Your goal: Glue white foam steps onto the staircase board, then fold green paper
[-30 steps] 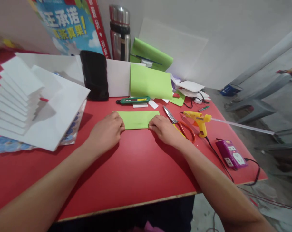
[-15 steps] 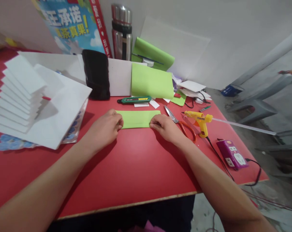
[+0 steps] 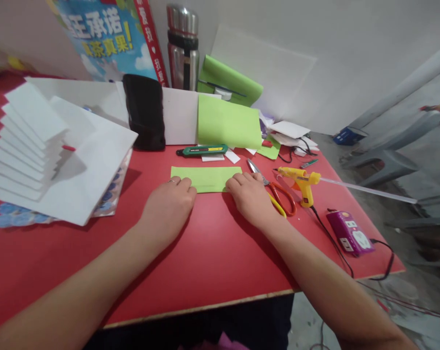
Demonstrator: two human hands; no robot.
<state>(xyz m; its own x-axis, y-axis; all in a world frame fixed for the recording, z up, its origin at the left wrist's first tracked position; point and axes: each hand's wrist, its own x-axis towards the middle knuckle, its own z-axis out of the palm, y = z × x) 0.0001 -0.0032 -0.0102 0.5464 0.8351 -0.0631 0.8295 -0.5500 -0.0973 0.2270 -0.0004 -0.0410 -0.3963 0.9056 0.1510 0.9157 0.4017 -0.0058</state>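
Observation:
A folded strip of light green paper (image 3: 210,179) lies flat on the red table. Over its lower left part, my left hand (image 3: 172,204) is palm down with curled fingers pressed on the near edge; a ring shows on one finger. My right hand (image 3: 247,194) has its fingers bent over the lower right corner of the strip. Both sets of fingertips are partly hidden beneath the hands. Just right of my right hand lie scissors (image 3: 286,197) with orange and yellow handles. A green utility knife (image 3: 202,150) rests behind the strip.
On the right are a yellow glue gun (image 3: 303,183) with a long glue stick and a purple power box (image 3: 350,232). A black phone-like object (image 3: 144,112), stacked white cards (image 3: 30,141), a green sheet (image 3: 229,121) and a steel thermos (image 3: 183,46) stand left and behind.
My left hand has shifted right and nearer, turning palm down, and uncovers the strip's upper left corner. My right hand's fingers have flattened over the strip's right end; the scissors' yellow handle now shows.

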